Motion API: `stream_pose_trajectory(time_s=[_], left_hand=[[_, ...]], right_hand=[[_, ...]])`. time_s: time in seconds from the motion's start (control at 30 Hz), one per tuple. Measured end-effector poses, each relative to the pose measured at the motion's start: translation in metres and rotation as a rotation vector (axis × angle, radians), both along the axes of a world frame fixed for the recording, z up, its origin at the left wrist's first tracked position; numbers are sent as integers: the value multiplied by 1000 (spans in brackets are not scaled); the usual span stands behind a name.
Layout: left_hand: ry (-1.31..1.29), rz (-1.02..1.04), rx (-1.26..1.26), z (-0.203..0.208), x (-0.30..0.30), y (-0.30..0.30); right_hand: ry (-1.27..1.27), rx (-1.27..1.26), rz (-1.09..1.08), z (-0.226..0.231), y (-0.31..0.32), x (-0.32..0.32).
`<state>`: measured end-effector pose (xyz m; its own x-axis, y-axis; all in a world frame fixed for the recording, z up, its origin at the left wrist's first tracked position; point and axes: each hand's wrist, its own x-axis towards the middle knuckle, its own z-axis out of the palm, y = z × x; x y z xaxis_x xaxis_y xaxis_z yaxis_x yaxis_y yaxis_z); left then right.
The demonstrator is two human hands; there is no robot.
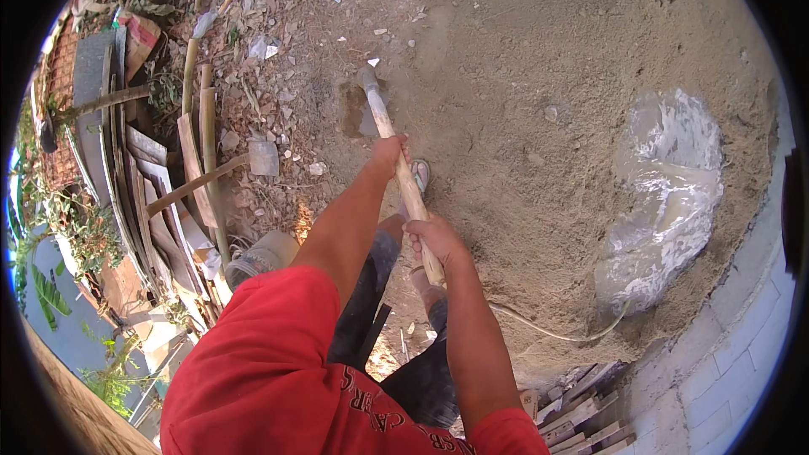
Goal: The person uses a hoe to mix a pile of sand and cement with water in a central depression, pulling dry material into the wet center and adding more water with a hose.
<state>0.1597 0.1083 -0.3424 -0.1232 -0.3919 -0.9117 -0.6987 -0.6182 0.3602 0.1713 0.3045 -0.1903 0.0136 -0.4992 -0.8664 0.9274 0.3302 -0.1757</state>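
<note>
Both my hands are closed around the pale wooden handle of a long-handled tool, which looks like a hoe (410, 191). Farther up the handle is my left hand (389, 155); my right hand (436, 238) grips it lower, near the butt end. The handle slants away to the upper left, and its dark head is low over the sandy ground beside a small wet brown patch (352, 109). The exact shape of the head is hard to make out. A sandaled foot (420, 173) shows just right of the handle.
To the right, a sand bed (539, 160) holds a pool of grey, wet water (666, 202) with a hose (573, 338) running into it. A block wall (742, 329) bounds the right side. Stacked boards (126, 177), a bucket (274, 251) and another long-handled tool (198, 185) are on the left.
</note>
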Motion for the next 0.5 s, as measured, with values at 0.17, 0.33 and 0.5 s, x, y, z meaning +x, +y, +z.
stream_pose_trajectory(time_s=[0.17,0.33,0.5], left_hand=[[-1,7,156,-33,-19,70],[2,250,370,1,-63,181],[118,329,523,44,-72,248]], right_hand=[[-40,152,37,-10,58,-29],[70,326,251,32,145,-87],[130,410,374,100,201,-114]])
